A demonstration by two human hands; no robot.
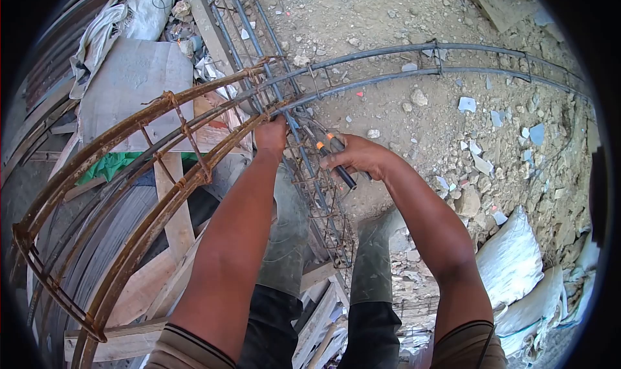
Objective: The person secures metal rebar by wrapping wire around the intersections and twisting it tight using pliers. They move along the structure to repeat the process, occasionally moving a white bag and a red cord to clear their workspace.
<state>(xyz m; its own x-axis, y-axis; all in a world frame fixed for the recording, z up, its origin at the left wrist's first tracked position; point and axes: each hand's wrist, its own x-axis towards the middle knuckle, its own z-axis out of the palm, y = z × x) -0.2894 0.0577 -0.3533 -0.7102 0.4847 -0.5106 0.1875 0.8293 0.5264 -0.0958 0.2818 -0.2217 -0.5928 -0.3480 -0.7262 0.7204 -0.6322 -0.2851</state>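
Observation:
My right hand (363, 157) is closed around the black, orange-banded handles of a pair of pincers (348, 179). Their jaws reach toward the crossing of the steel bars, where the tips are hard to make out. Just left of the crossing, my left hand (270, 136) is closed on the rebar, its fingertips partly hidden by the bars. A rusty curved rebar cage (116, 124) comes in from the left. From the right, a grey curved rebar cage (381, 58) meets it. A straight rebar cage (309, 168) runs beneath both, between my legs.
Boards and a wooden plank (174, 207) lie under the rusty bars at left, beside a grey sheet (139, 78) and green plastic (110, 167). Rubble and broken tile (467, 104) cover the ground at right. White sacks (514, 259) lie at lower right.

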